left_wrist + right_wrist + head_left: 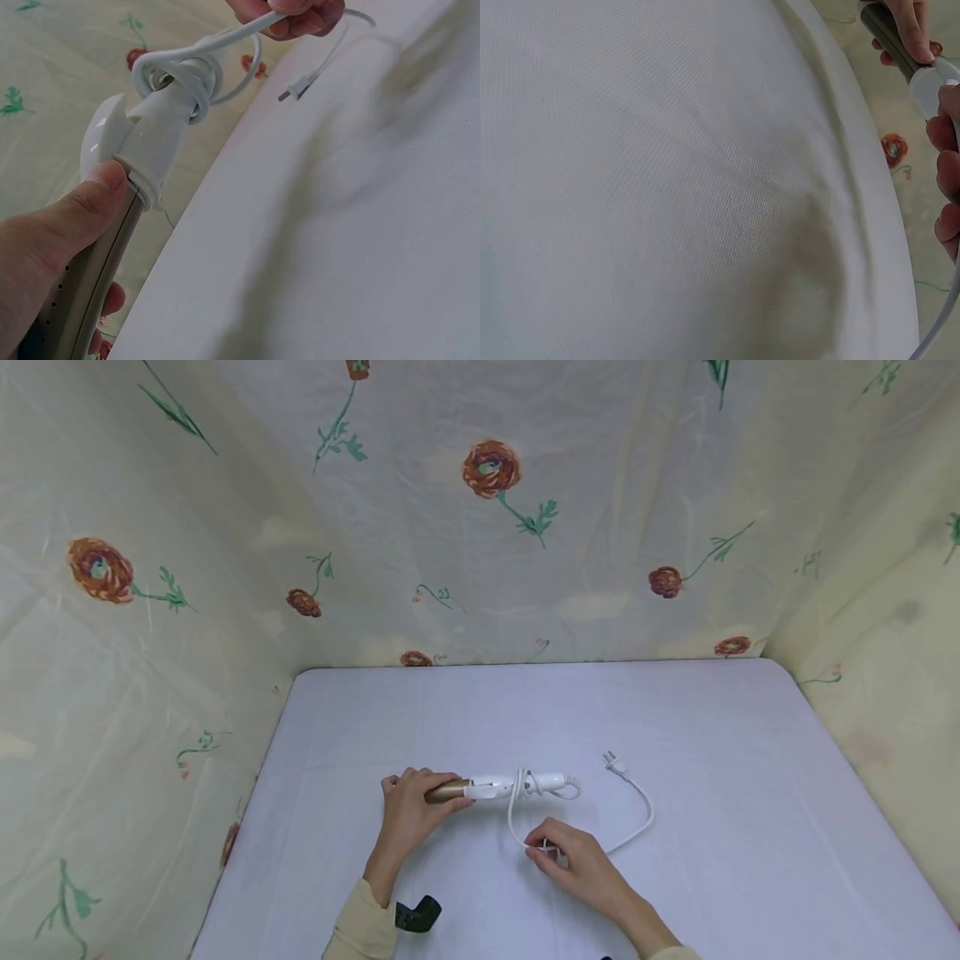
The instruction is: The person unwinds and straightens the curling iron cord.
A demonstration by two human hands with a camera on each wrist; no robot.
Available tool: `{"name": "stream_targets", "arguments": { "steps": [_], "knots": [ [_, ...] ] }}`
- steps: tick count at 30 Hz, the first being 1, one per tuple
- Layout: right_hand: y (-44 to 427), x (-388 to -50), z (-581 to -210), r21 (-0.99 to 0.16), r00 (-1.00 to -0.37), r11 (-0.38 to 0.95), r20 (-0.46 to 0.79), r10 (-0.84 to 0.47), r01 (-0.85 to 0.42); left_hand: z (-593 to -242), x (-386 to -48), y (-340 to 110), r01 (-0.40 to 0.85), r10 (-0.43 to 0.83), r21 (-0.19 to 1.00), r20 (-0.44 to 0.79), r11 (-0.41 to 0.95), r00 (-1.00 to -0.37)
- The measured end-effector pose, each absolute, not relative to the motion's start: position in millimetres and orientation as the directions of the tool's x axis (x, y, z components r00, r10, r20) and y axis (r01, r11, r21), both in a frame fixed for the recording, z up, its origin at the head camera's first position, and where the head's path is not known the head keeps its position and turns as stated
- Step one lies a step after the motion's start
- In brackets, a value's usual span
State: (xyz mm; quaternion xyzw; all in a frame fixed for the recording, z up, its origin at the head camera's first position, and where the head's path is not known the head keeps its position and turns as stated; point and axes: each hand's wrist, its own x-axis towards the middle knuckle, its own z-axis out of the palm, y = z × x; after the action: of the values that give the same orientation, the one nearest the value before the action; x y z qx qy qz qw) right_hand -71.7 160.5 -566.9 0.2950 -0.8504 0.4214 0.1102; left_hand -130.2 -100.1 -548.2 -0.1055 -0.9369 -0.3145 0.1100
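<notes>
My left hand [412, 806] grips the gold-brown barrel of a white-handled curling iron [491, 787], held sideways above the table. In the left wrist view the thumb presses near where the barrel [105, 259] meets the white part, and small holes run along the barrel. A white power cord [512, 818] is looped around the handle. Below and right of it, my right hand [577, 864] pinches the cord between thumb and fingers. Past that hand the cord curves away to a two-prong plug [615, 766]. In the right wrist view only the right fingertips [946, 174] show, at the edge.
A white-covered table [750, 827] lies under both hands. Flower-patterned sheeting [570, 568] rises along its back and sides. A black wrist-worn piece [420, 916] sticks out by the left sleeve.
</notes>
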Motion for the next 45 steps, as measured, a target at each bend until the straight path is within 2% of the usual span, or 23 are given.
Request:
{"name": "stream_targets", "arguments": {
  "steps": [7, 19, 45],
  "knots": [
    [159, -69, -559, -0.666, -0.805, 0.458, 0.435, -0.403, -0.589, -549, -130, -100, 0.273, 0.138, 0.561, 0.271, 0.782, -0.953],
    [163, -70, -544, -0.65, -0.773, 0.423, 0.483, -0.411, -0.631, -551, -130, -99, 0.264, 0.147, 0.546, 0.248, 0.796, -0.958],
    [176, -90, -512, -0.619, -0.779, 0.473, 0.489, -0.392, -0.626, -557, -122, -96, 0.265, 0.171, 0.518, 0.223, 0.813, -0.96]
  ]
}}
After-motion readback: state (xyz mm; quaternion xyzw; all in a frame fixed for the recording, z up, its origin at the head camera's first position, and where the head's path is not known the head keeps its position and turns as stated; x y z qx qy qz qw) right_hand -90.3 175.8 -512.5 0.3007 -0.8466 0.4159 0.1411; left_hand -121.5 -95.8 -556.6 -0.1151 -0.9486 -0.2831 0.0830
